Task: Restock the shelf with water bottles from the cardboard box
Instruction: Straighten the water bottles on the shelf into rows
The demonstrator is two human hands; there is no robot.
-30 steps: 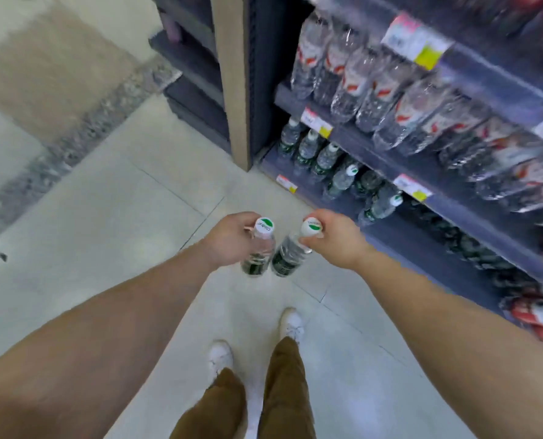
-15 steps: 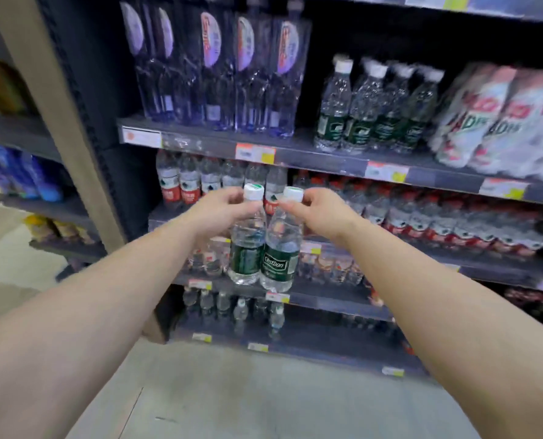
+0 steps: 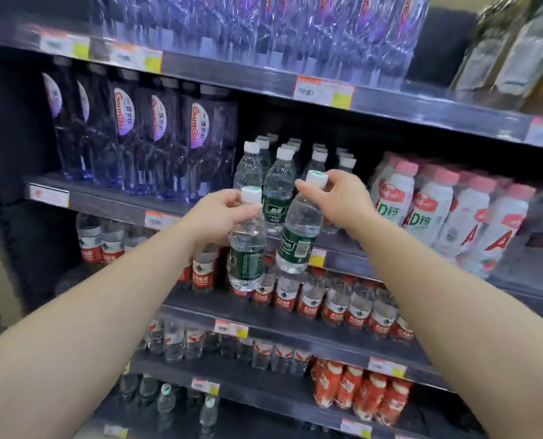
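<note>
Just behind my hands: the shelf row of green-label bottles [image 3: 278, 188] | left hand [image 3: 219, 213] grips an upright water bottle [image 3: 246, 248] by its neck | right hand [image 3: 336, 198] pinches the cap of a tilted bottle [image 3: 298, 232], nearer the row.

Two clear plastic water bottles with white caps and dark green labels hang in the air before the shelf. The left bottle [image 3: 246, 245] stands about upright; the right bottle [image 3: 298, 231], just beside it, tilts with its cap to the right. More such green-labelled bottles [image 3: 278, 185] stand in rows on the dark shelf [image 3: 339, 248] behind them.
</note>
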